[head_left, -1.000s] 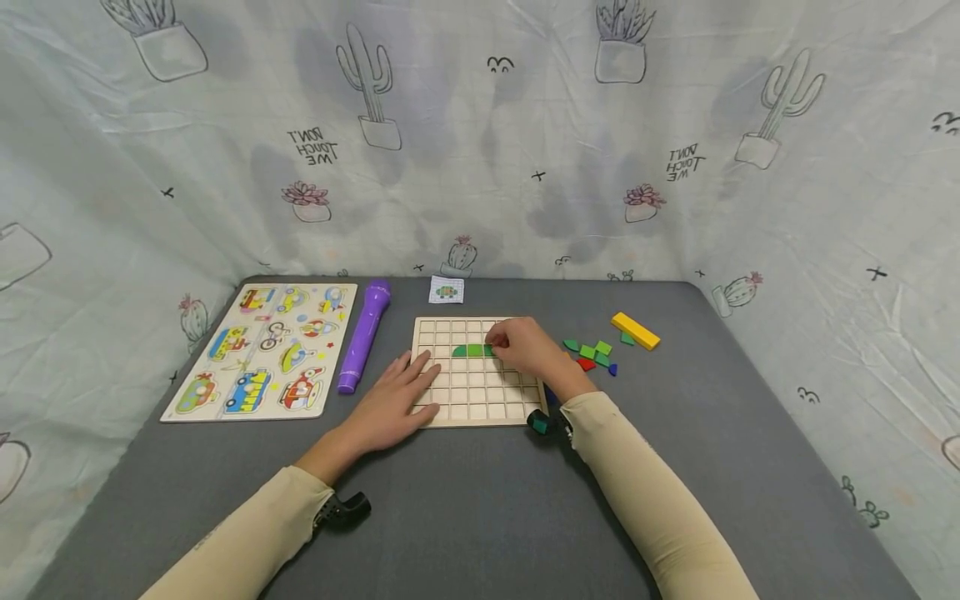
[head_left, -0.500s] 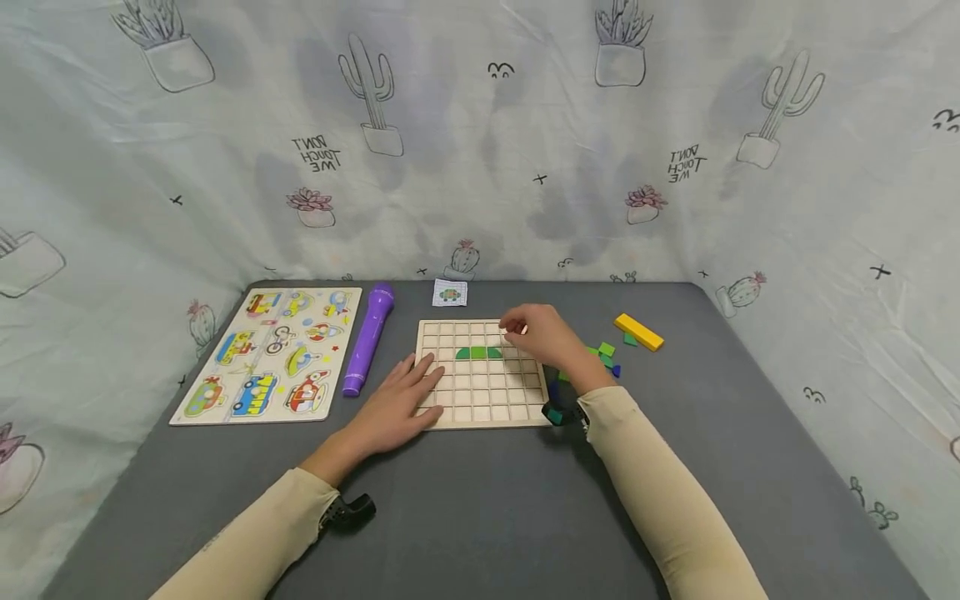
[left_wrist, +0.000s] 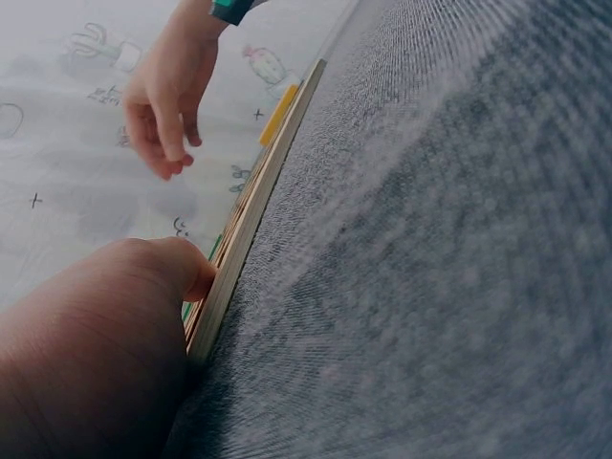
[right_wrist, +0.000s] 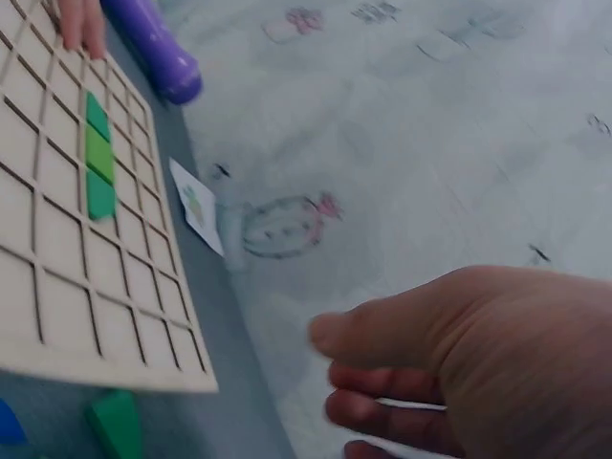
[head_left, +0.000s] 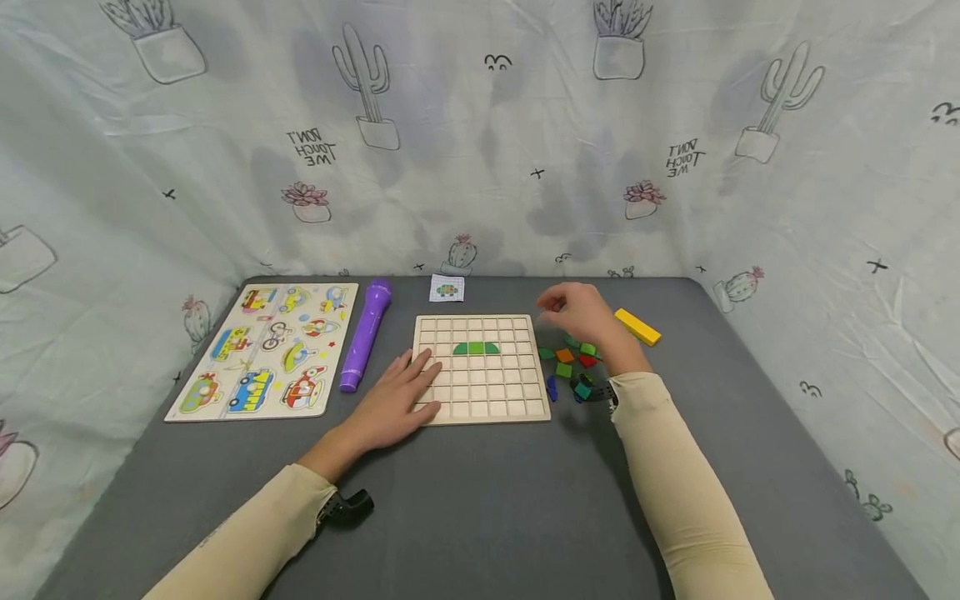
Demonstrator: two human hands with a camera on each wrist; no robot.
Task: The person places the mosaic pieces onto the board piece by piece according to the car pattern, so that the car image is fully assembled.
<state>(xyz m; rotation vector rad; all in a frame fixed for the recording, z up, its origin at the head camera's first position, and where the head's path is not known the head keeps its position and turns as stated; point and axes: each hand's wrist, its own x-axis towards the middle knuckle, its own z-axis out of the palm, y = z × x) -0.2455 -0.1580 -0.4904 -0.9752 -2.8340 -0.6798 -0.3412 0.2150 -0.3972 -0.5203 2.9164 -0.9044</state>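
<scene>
A wooden grid board (head_left: 480, 387) lies on the grey table, with three green pieces (head_left: 476, 348) side by side in one row of its cells. My left hand (head_left: 390, 406) rests spread on the board's left edge; in the left wrist view its thumb touches the board's side. Right of the board, my right hand (head_left: 588, 321) is raised above the table with relaxed, slightly bent fingers and nothing visible between them. Below it lie several loose green, orange, red and blue pieces (head_left: 564, 370), partly hidden by the hand and wrist strap.
A picture puzzle board (head_left: 262, 354) and a purple microphone-shaped object (head_left: 365, 333) lie on the left. Behind the grid board is a small printed card (head_left: 447, 288). A yellow bar (head_left: 637, 327) lies at the right, and a patterned curtain (head_left: 480, 133) stands behind the table.
My right hand has moved off the board to the right, uncovering the three green pieces and passing over the loose ones. My left hand has stayed on the board's edge.
</scene>
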